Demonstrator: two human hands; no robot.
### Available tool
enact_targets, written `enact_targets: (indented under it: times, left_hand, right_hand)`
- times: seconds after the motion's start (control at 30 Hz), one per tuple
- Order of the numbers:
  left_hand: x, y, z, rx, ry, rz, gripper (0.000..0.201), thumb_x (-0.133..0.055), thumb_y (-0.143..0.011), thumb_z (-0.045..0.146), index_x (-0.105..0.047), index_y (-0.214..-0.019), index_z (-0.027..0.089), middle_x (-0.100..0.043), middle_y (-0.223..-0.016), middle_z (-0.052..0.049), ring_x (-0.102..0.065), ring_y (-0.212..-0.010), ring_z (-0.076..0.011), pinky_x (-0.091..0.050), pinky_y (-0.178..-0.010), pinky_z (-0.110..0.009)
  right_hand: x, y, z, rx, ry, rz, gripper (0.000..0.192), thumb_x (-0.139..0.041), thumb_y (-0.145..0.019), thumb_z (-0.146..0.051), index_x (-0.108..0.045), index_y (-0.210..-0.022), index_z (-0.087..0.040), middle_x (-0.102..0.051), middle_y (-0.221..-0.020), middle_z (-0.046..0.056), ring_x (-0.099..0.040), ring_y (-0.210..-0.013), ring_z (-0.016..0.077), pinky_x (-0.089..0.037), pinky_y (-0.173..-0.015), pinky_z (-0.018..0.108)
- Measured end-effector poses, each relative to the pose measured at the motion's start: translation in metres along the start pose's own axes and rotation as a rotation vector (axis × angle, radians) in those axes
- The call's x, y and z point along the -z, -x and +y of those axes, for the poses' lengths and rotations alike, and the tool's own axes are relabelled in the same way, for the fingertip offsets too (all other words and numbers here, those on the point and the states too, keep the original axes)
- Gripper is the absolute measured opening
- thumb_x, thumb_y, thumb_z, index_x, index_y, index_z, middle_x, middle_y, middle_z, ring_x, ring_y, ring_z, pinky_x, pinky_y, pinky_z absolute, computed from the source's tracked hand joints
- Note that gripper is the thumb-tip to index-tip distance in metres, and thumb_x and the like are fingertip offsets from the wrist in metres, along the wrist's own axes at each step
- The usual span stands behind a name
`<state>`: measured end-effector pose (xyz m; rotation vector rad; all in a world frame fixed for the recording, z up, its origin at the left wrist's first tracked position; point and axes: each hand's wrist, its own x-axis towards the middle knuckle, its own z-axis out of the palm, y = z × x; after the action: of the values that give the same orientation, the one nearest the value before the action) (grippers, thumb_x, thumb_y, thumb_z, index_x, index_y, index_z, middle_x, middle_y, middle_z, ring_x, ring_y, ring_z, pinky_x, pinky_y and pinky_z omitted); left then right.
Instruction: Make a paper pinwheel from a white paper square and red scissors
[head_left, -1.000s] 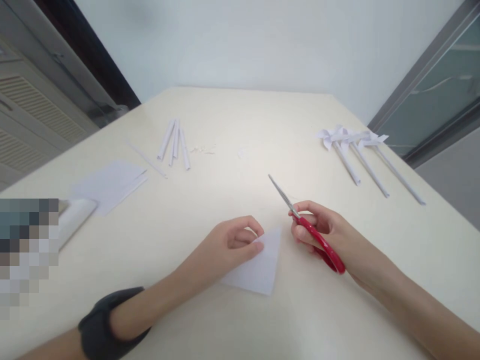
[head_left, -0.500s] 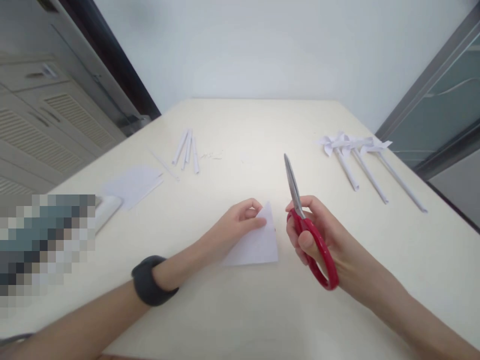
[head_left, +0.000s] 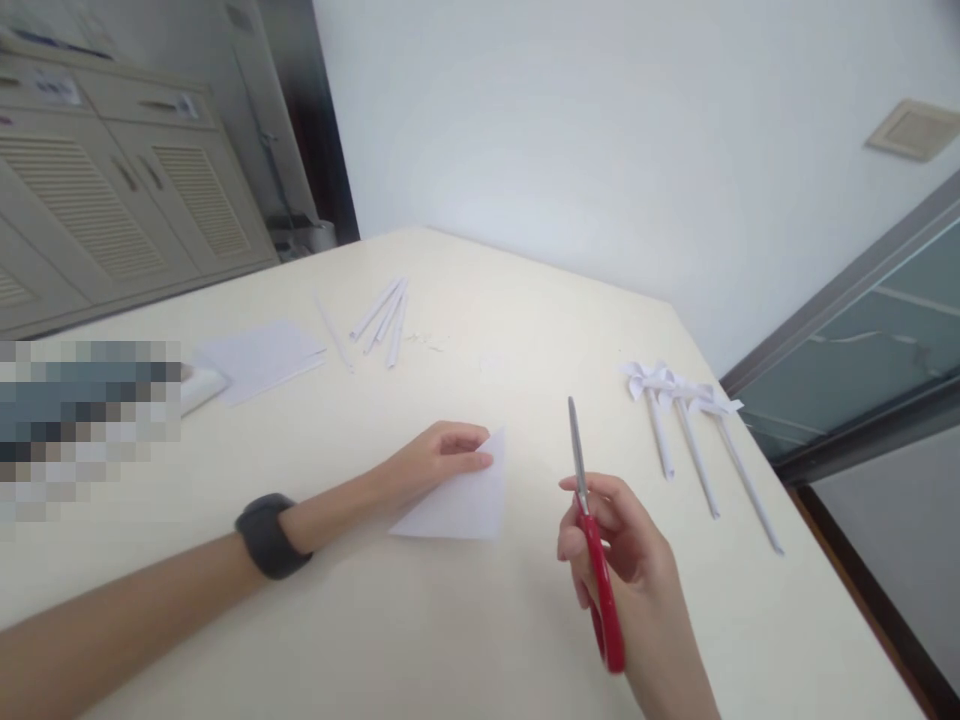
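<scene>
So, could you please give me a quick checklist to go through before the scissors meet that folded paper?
1. Folded paper lies flat on the table: ok.
2. Left hand pins the paper at its upper corner: ok.
3. Right hand grips the red-handled scissors: ok.
4. Blades shut, pointing away from the person: ok.
5. Left fingers out of the cutting line: cannot tell.
6. Finished pinwheels lie apart, well to the right: ok.
</scene>
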<state>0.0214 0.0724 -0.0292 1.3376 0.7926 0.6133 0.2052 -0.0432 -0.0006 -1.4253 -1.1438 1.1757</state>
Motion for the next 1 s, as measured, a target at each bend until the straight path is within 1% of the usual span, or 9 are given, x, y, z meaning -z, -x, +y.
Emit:
enact_targets:
  times: [0.13, 0.2, 0.33, 0.43, 0.6, 0.77, 0.83, 0.9, 1.0]
  left_hand:
    - [0.003, 0.011, -0.007, 0.056, -0.031, -0.029, 0.022, -0.063, -0.074, 0.035, -0.061, -0.077, 0.013, -0.062, -0.070, -0.002, -0.057, -0.062, -0.0136, -0.042, -0.053, -0.022]
    - [0.001, 0.016, -0.005, 0.067, -0.040, -0.052, 0.021, -0.062, -0.076, 0.035, -0.060, -0.080, 0.014, -0.061, -0.073, -0.001, -0.057, -0.063, -0.0133, -0.043, -0.055, -0.022]
    - [-0.003, 0.031, 0.003, 0.028, -0.001, -0.039, 0.016, -0.062, -0.078, 0.031, -0.057, -0.076, 0.016, -0.060, -0.075, 0.000, -0.056, -0.063, -0.0124, -0.043, -0.055, -0.021]
    - [-0.003, 0.041, 0.009, -0.006, 0.050, -0.063, 0.014, -0.061, -0.080, 0.028, -0.056, -0.074, 0.017, -0.059, -0.073, 0.001, -0.054, -0.063, -0.0109, -0.042, -0.055, -0.019]
    - [-0.005, 0.046, 0.007, -0.001, 0.073, -0.088, 0.013, -0.059, -0.082, 0.029, -0.058, -0.076, 0.018, -0.061, -0.076, 0.000, -0.055, -0.067, -0.0120, -0.043, -0.058, -0.020]
    - [-0.006, 0.048, 0.007, -0.015, 0.045, -0.057, 0.010, -0.060, -0.081, 0.027, -0.062, -0.075, 0.020, -0.064, -0.078, 0.000, -0.059, -0.069, -0.0124, -0.047, -0.061, -0.020]
    - [-0.007, 0.050, 0.010, -0.013, 0.007, -0.048, 0.009, -0.061, -0.080, 0.025, -0.063, -0.073, 0.020, -0.065, -0.077, 0.000, -0.060, -0.070, -0.0136, -0.048, -0.063, -0.021]
    - [-0.007, 0.052, 0.012, -0.027, -0.005, -0.039, 0.008, -0.062, -0.079, 0.024, -0.064, -0.073, 0.020, -0.065, -0.075, 0.000, -0.061, -0.069, -0.0137, -0.048, -0.063, -0.021]
    - [-0.007, 0.053, 0.011, -0.024, -0.008, -0.044, 0.008, -0.061, -0.080, 0.024, -0.064, -0.073, 0.021, -0.064, -0.071, 0.002, -0.059, -0.066, -0.0120, -0.048, -0.060, -0.019]
  right_hand:
    - [-0.012, 0.000, 0.003, 0.018, 0.036, -0.008, 0.024, -0.067, -0.074, -0.034, -0.052, -0.090, -0.024, -0.039, -0.060, -0.007, -0.030, -0.046, 0.0064, -0.023, -0.039, 0.020]
    - [-0.017, 0.002, 0.005, -0.004, 0.003, -0.069, 0.024, -0.065, -0.076, -0.039, -0.052, -0.088, -0.023, -0.035, -0.057, -0.008, -0.025, -0.043, 0.0052, -0.020, -0.038, 0.020]
    - [-0.019, 0.009, 0.010, -0.082, -0.115, -0.249, 0.037, -0.063, -0.074, -0.054, -0.050, -0.088, -0.022, -0.034, -0.061, -0.007, -0.026, -0.045, 0.0054, -0.022, -0.039, 0.020]
    - [-0.017, 0.011, 0.011, -0.126, -0.172, -0.315, 0.046, -0.058, -0.071, -0.063, -0.047, -0.091, -0.023, -0.033, -0.061, -0.006, -0.022, -0.045, 0.0062, -0.018, -0.040, 0.022]
    - [-0.017, 0.008, 0.008, -0.113, -0.215, -0.293, 0.045, -0.059, -0.069, -0.064, -0.048, -0.090, -0.026, -0.032, -0.062, -0.004, -0.026, -0.051, 0.0110, -0.018, -0.046, 0.026]
    - [-0.016, 0.012, 0.021, -0.242, -0.430, -0.340, 0.050, -0.057, -0.063, -0.071, -0.051, -0.092, -0.031, -0.037, -0.065, -0.001, -0.026, -0.050, 0.0111, -0.021, -0.042, 0.024]
    - [-0.014, 0.014, 0.027, -0.182, -0.499, -0.385, 0.053, -0.055, -0.063, -0.072, -0.052, -0.099, -0.033, -0.039, -0.066, 0.001, -0.033, -0.055, 0.0148, -0.026, -0.042, 0.025]
    - [-0.013, 0.014, 0.029, -0.173, -0.482, -0.309, 0.049, -0.049, -0.069, -0.070, -0.052, -0.101, -0.032, -0.040, -0.068, 0.002, -0.034, -0.056, 0.0152, -0.029, -0.046, 0.027]
    - [-0.015, 0.012, 0.022, -0.195, -0.376, -0.343, 0.040, -0.044, -0.077, -0.064, -0.053, -0.095, -0.030, -0.044, -0.066, 0.002, -0.034, -0.050, 0.0132, -0.029, -0.047, 0.028]
